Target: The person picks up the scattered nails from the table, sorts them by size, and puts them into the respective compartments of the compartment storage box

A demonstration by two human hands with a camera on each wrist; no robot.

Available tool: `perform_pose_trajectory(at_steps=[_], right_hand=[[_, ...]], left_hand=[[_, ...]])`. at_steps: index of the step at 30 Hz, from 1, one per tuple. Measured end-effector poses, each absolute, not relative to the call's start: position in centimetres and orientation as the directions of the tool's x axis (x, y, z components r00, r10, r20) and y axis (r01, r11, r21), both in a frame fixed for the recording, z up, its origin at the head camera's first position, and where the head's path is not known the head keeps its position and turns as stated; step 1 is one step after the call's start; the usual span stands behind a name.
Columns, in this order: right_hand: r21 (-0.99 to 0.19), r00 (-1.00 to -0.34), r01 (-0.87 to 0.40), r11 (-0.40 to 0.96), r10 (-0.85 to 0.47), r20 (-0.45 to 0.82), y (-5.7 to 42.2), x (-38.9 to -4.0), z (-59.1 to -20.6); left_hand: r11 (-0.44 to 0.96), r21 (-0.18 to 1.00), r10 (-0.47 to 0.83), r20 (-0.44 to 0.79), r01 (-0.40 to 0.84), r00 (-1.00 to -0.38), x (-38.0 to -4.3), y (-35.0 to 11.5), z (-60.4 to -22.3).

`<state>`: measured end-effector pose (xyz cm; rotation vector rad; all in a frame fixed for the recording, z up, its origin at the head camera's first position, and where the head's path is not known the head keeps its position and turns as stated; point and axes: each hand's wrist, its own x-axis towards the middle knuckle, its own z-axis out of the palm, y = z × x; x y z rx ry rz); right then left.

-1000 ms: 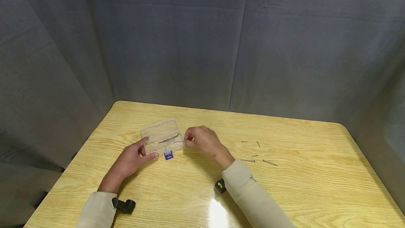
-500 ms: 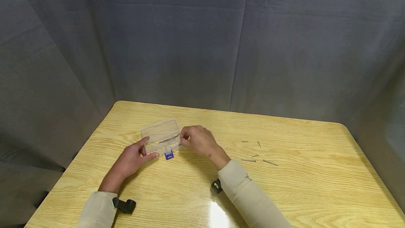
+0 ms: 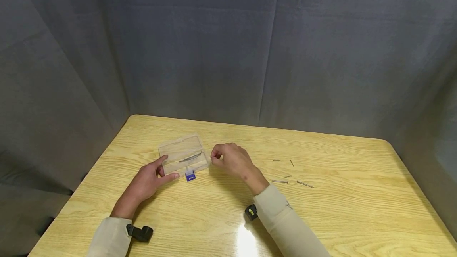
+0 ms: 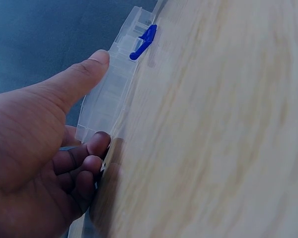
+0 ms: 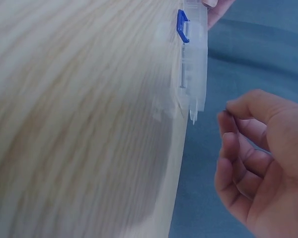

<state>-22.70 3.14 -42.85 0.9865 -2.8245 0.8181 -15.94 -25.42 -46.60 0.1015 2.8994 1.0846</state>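
Note:
A clear plastic box [image 3: 172, 167] with a blue latch [image 3: 191, 175] lies with its lid [image 3: 182, 146] swung back, on the left half of the table. Inside it is a small bunch of nails [image 3: 192, 157]; one nail [image 5: 183, 74] shows through its wall in the right wrist view. My left hand [image 3: 147, 178] grips the box's left end, thumb along the front wall [image 4: 109, 84]. My right hand [image 3: 232, 161] hovers just off the right end, thumb and index fingertips together, other fingers curled. I cannot tell whether something small is pinched there.
Several loose nails lie on the wooden table to the right, among them two longer ones, a nail [image 3: 279, 181] and another nail [image 3: 305, 184], plus shorter nails [image 3: 276, 160]. A grey curtain [image 3: 228, 50] hangs behind the table.
My right hand, earlier with a nail at its fingertips, moved left to the box's right end and then drew back to the right. The left hand and box stayed in place.

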Motion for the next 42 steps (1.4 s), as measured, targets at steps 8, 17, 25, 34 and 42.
perform_pose_trajectory(at_steps=[8,17,25,34,42], right_hand=[[-0.463,-0.798,-0.591,0.661,-0.561,0.22,5.0,-22.3,-42.6],[-0.457,-0.807,-0.582,0.673,-0.55,0.217,7.7,-21.7,-42.3],[-0.439,-0.819,-0.566,0.698,-0.536,0.205,9.7,-21.0,-42.1],[-0.428,-0.832,-0.549,0.718,-0.515,0.204,12.4,-20.2,-42.1],[-0.408,-0.852,-0.518,0.751,-0.497,0.167,14.8,-19.9,-42.1]], left_hand=[[0.741,0.669,0.087,0.0,0.065,-0.996,-15.8,-25.6,-46.6],[0.748,0.66,0.095,-0.005,0.068,-0.995,-15.9,-25.5,-46.4],[0.747,0.662,0.086,-0.01,0.058,-0.996,-15.7,-25.4,-46.3],[0.739,0.67,0.1,-0.006,0.071,-0.995,-15.7,-25.4,-46.3],[0.741,0.669,0.091,-0.015,0.058,-0.996,-15.6,-25.5,-46.3]])
